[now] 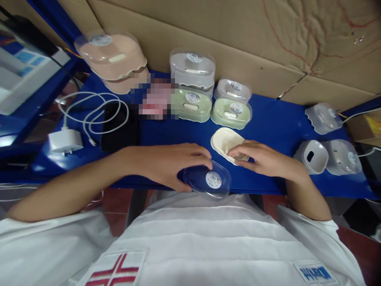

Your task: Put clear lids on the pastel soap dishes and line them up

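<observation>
My left hand is curled around the near-left edge of a clear plastic lid with a round white label. The lid lies at the front edge of the blue table, close to my body. Just beyond it, my right hand has its fingers and thumb closed on the right side of a shallow cream plastic tray. The tray lies on the table with a raised part in its middle. The fingertips partly cover its right end.
Pale green lidded boxes and grey lidded boxes stand at the back, pinkish ones at the back left. A white charger with cable lies left. A white open container and clear-lidded boxes stand right. Cardboard walls the back.
</observation>
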`<action>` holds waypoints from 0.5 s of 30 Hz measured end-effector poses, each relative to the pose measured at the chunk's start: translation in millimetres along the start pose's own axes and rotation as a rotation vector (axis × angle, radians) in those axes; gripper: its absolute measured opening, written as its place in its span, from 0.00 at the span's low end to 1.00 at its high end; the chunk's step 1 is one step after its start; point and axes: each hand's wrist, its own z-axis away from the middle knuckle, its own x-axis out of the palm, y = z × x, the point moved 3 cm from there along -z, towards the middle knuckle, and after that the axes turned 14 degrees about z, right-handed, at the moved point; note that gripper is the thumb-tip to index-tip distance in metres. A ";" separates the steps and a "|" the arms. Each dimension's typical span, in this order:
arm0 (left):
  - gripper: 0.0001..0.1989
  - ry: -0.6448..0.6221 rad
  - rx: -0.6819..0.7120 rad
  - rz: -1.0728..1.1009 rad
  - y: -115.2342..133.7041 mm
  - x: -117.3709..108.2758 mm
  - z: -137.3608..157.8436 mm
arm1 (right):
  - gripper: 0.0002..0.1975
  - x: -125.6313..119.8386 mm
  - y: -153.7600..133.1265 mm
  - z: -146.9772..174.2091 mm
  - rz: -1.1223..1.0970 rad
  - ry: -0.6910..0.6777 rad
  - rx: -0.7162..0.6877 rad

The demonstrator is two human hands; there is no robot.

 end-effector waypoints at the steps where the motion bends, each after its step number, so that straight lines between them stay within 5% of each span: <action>1: 0.31 0.023 -0.001 0.056 -1.4 -10.7 2.8 | 0.13 1.3 -2.8 -1.8 0.031 0.022 -0.025; 5: 0.25 0.317 0.018 0.081 -7.9 -47.2 10.6 | 0.11 8.6 -14.3 -11.1 0.199 0.213 -0.138; 8: 0.24 0.467 -0.011 -0.046 -12.8 -43.9 7.4 | 0.11 13.3 -17.2 -12.6 0.295 0.326 -0.135; 13: 0.24 0.453 -0.041 -0.258 -28.5 -7.0 -7.7 | 0.13 8.9 -13.4 -6.5 0.412 0.418 0.043; 15: 0.24 0.407 -0.035 -0.246 -38.9 3.3 -12.1 | 0.21 7.6 -12.1 -8.4 0.435 0.404 0.058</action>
